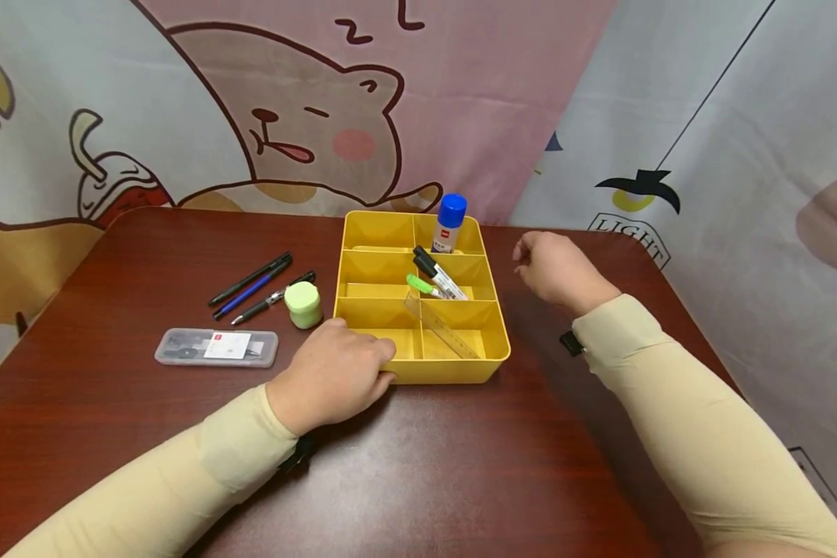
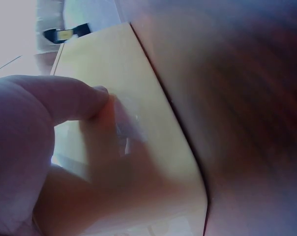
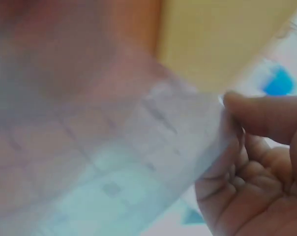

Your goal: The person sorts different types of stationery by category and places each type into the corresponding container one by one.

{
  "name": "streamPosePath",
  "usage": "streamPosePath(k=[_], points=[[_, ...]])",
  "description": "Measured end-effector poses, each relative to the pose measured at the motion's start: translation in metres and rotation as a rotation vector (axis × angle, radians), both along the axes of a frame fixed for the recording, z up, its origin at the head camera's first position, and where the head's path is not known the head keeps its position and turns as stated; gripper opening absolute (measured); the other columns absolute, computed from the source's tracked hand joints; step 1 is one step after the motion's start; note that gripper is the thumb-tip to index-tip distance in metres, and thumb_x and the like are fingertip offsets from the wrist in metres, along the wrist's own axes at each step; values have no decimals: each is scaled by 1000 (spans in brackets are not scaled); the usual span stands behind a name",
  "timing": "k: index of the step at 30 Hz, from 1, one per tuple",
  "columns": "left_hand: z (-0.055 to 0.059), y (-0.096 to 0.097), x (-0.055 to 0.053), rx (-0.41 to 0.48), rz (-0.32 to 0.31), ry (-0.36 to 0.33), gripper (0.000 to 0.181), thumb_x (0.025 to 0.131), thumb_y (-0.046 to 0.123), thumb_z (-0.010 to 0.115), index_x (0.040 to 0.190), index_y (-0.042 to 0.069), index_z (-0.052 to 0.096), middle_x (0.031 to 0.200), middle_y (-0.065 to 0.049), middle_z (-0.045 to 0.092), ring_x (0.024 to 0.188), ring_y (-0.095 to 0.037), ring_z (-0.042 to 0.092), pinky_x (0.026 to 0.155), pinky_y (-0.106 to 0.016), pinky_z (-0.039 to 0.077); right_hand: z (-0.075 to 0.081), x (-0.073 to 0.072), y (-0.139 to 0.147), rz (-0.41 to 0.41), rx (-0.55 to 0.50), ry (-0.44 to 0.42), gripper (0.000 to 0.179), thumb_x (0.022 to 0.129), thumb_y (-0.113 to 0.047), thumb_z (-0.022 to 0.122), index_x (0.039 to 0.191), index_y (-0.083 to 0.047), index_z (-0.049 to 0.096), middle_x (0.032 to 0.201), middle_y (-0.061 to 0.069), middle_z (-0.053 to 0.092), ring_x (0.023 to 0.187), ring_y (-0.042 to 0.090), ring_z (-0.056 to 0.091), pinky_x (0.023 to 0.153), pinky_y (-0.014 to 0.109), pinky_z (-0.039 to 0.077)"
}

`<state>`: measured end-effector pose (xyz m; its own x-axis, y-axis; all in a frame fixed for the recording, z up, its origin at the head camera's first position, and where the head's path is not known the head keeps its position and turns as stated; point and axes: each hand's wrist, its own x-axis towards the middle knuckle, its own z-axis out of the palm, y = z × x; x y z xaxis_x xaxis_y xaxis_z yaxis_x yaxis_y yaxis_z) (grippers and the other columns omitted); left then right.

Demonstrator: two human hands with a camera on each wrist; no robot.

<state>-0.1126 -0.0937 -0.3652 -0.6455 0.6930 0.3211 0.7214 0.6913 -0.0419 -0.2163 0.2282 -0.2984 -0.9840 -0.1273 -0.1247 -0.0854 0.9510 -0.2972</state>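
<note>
At its front left corner, the yellow divided organizer tray [image 1: 446, 373] is gripped by my left hand [image 1: 335, 372], the thumb [image 2: 84, 98] against the outer front wall. My right hand [image 1: 558, 267] is raised to the right of the tray. In the right wrist view it pinches a clear plastic piece with measuring marks [image 3: 153, 132] between thumb and curled fingers; its full shape is cut off. Inside the tray are a clear ruler [image 1: 449, 331], black-capped markers [image 1: 441, 273], a green-capped pen [image 1: 424, 285] and a blue-capped glue stick [image 1: 448, 223].
Left of the tray stands a light green round container [image 1: 303, 304]. Beside it lie a black pen [image 1: 251, 279], a blue pen [image 1: 253, 288] and a grey-black pen [image 1: 272, 299]. A clear case [image 1: 181, 347] lies in front. Printed curtain [image 1: 488, 101] hangs behind the brown table [image 1: 446, 480].
</note>
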Motion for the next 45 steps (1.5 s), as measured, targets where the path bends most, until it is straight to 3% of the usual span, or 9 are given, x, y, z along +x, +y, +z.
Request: streamPosePath(k=[4,8,16,26,35,45], points=[[0,-1,0,5,-6,14,33,84,36,82,72,20,55,58,8,52,55,-12,58,57,-37,36,30,20,-11,31,-61,208,9,103,-13,60,107,-5,63,100,15,68,83,31,60,78,45,50],[0,-1,0,11,-12,22,33,83,36,82,72,20,55,58,8,52,54,-12,58,56,-37,36,47,34,-24,61,-117,368,8,102,-12,60,102,-5,63,94,14,68,79,31,59,74,44,48],[0,0,0,12,-18,31,33,83,36,82,72,20,55,58,8,52,54,-12,58,56,-38,37,64,52,-47,85,-153,498,7,101,-10,63,102,-3,65,92,14,67,78,29,59,73,41,49],[0,0,0,8,-16,24,32,83,36,81,73,20,56,58,8,53,55,-12,59,57,-38,38,72,65,-69,215,-223,514,8,99,-7,67,105,-4,72,95,10,72,77,23,63,73,37,52],[-1,-1,0,9,-12,29,33,83,36,81,72,20,55,59,7,54,56,-12,60,57,-38,39,73,69,-83,347,-361,462,4,99,-9,71,101,-7,74,90,4,74,69,15,58,65,23,47],[-1,0,-1,11,-14,41,33,82,37,82,72,20,55,59,7,55,56,-13,60,57,-38,39,57,66,-102,413,-450,238,4,99,-9,71,102,-8,74,95,5,75,83,15,65,79,32,56]])
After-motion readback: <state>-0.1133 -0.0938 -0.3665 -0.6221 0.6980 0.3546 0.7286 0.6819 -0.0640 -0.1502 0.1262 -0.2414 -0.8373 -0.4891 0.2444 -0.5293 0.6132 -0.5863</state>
